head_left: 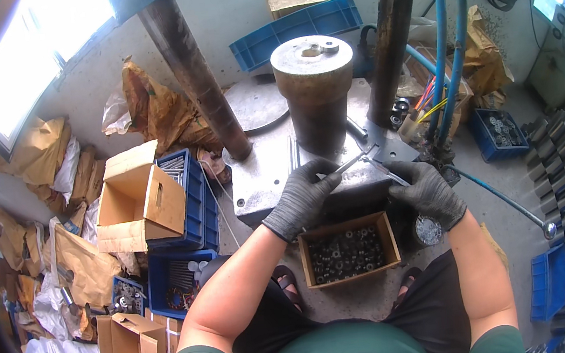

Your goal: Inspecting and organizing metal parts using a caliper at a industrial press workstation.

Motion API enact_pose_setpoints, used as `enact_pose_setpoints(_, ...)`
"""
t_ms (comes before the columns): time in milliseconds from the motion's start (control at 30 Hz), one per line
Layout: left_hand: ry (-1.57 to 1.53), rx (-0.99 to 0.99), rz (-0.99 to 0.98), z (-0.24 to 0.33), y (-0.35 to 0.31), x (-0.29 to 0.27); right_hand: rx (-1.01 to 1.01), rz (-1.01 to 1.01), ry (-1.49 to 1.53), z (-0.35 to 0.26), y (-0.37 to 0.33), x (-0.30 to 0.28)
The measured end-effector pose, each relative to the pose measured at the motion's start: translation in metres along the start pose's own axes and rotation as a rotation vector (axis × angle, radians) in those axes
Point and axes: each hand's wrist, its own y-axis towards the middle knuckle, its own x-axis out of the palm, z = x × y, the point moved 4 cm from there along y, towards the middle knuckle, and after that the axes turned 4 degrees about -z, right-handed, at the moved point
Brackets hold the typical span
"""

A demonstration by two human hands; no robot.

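Two gloved hands work over the near edge of one thick metal plate (258, 183), and both are closed: the left hand (301, 199) pinches one slim pointed metal piece (350, 163) between thumb and fingers, and the right hand (433, 193) grips one second metal piece (396, 177). These two lengths lie in the gap between the hands, slanting up from each grip and meeting near the middle; whether they are joined as a single tool, I cannot tell. Just beyond the meeting point one short metal bar (356, 128) leans beside one upright metal cylinder (317, 105), whose wide top bears one small metal link (330, 46). Two dark posts (194, 74) flank the cylinder. Below the hands, between two sandalled feet, sits one open box (355, 276) with many dark round parts (343, 253), too crowded to count; one round tin (418, 233) of pale bits stands to its right, under the right hand. At left there are two open cardboard boxes (116, 200), the upper one resting on a blue crate (198, 208) near some metal rods (174, 166). Six blue crates can be counted in all: three at left, one behind the cylinder, two at right. Two blue hoses (457, 28) run down beside the right-hand post.
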Motion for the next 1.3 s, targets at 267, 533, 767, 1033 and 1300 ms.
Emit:
enact_pose_setpoints(267,-0.099,0.156,-0.097,-0.012,0.002,0.004,0.024,-0.152,0.048,-0.017,-0.01,0.012)
enact_pose_setpoints(533,-0.466,0.098,-0.21,-0.014,0.002,0.01,-0.053,-0.319,0.151,-0.023,-0.007,0.035)
enact_pose_setpoints(767,-0.414,0.072,-0.183,-0.006,-0.001,0.007,-0.017,-0.327,0.124,-0.022,-0.005,0.036)
enact_pose_setpoints(1033,-0.52,0.05,-0.214,-0.007,-0.003,0.009,-0.045,-0.324,0.18,-0.029,-0.008,0.041)
enact_pose_setpoints(1300,-1.05,-0.107,-0.388,0.007,-0.009,0.015,-0.134,-0.212,0.003,-0.023,0.001,0.05)
